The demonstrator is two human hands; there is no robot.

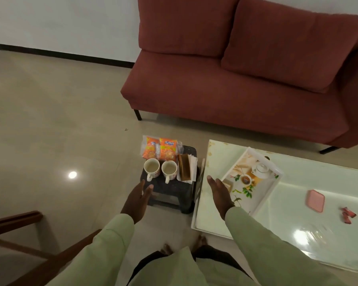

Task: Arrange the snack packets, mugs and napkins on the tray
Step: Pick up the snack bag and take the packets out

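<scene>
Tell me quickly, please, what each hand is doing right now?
Left hand: open, empty, above the near edge of the stool.
Right hand: open, empty, over the table beside the tray.

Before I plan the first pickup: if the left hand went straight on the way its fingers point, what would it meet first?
Probably the left mug on the stool, likely its handle first. The left hand is open and empty, fingers aimed up toward it. Height above the stool is unclear.
</scene>
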